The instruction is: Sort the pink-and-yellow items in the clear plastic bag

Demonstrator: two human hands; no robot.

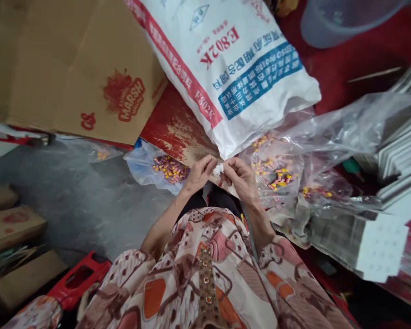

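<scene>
My left hand (201, 172) and my right hand (241, 179) meet in front of my lap, their fingers pinched together. Between the fingertips sits a small white crumpled piece (218, 169); its kind is too small to make out. Just beyond it lies the lower corner of a white printed sack (256, 68), and I cannot tell whether the piece joins it. Left of my left hand, a clear plastic bag (142, 169) holds many small yellow and dark pink pieces (171, 169). More such pieces (280, 178) lie in clear plastic beside my right hand.
A big cardboard box (65, 59) stands at the left back. The sack rests on a worn red surface (178, 123). At the right are stacked white sheets (404, 137) and a grey-white carton (380, 246). A translucent tub (342, 23) stands behind; a red stool (78, 278) is lower left.
</scene>
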